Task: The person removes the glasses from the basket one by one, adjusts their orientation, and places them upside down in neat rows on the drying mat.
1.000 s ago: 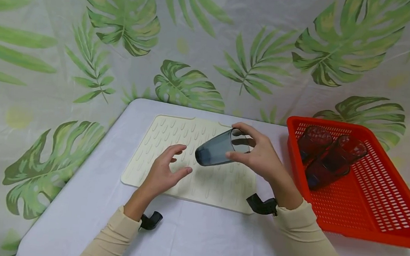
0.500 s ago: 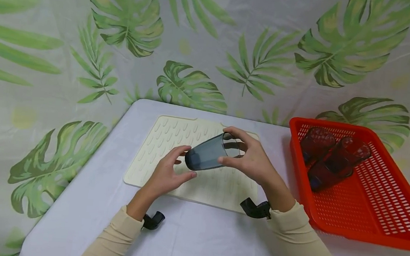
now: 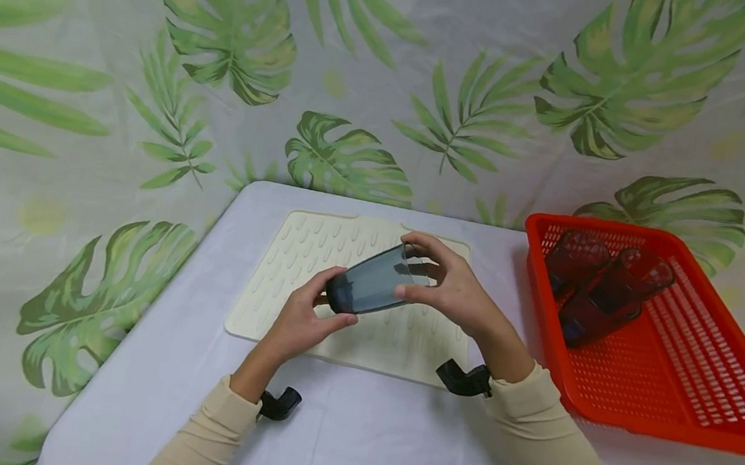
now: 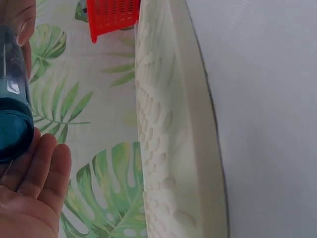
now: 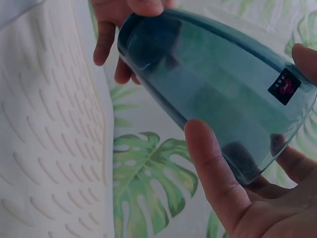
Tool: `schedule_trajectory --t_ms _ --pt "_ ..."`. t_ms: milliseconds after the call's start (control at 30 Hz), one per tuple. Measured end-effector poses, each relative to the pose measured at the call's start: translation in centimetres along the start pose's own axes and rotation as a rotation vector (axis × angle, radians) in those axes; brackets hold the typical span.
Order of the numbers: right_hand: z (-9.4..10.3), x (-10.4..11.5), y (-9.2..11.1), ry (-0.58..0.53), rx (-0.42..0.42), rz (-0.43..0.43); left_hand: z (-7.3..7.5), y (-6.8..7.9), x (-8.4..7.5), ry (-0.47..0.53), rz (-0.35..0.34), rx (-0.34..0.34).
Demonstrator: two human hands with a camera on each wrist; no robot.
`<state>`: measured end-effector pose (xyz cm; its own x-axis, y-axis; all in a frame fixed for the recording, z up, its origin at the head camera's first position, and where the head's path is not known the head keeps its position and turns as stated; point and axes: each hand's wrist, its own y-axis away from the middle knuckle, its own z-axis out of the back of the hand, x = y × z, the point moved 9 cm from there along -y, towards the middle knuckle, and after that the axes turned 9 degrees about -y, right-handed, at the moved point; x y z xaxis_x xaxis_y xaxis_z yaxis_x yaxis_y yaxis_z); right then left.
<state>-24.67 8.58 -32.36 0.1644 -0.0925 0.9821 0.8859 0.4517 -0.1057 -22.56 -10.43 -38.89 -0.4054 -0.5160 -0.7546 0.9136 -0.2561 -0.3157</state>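
A blue-tinted drinking glass (image 3: 371, 282) is held tilted in the air above a cream drying mat (image 3: 259, 311), its darker base to the left. Around its rim end, my right hand (image 3: 454, 288) grips with thumb and fingers. My left hand (image 3: 301, 322) holds the base end between thumb and fingers. A small dark label (image 5: 284, 87) shows on the glass near the rim in the right wrist view. In the left wrist view the glass (image 4: 14, 89) is partly cut off by the frame, with the left fingers (image 4: 49, 168) against its base.
A red perforated basket (image 3: 671, 391) stands on the right, holding several more glasses (image 3: 607, 290) lying at its back left. White cloth covers the table (image 3: 361, 438), and a leaf-printed sheet (image 3: 355, 54) hangs behind it.
My right hand has moved the glass left and slightly down, toward my left hand. The left thumb and fingers, apart from the glass before, have taken hold of its base.
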Motion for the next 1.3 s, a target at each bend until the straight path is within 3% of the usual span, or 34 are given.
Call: schedule_trajectory --t_ms 333,600,933,1100,1300 --pt "-0.5 -0.1 -0.2 -0.018 0.034 -0.016 0.6 0.3 0.1 0.093 0.041 0.021" --pt "-0.5 -0.3 0.0 0.041 0.038 -0.023 0.8 0.1 0.4 0.304 0.076 0.039" --pt "-0.9 -0.7 -0.1 0.002 0.046 0.005 1.0 0.1 0.8 0.589 0.197 -0.007" --pt "-1.0 -1.0 0.1 -0.022 0.071 -0.014 0.9 0.2 0.8 0.598 0.227 -0.013" --pt "-0.7 -1.3 0.3 -0.041 0.077 -0.02 1.1 0.2 0.5 0.565 0.212 -0.022"
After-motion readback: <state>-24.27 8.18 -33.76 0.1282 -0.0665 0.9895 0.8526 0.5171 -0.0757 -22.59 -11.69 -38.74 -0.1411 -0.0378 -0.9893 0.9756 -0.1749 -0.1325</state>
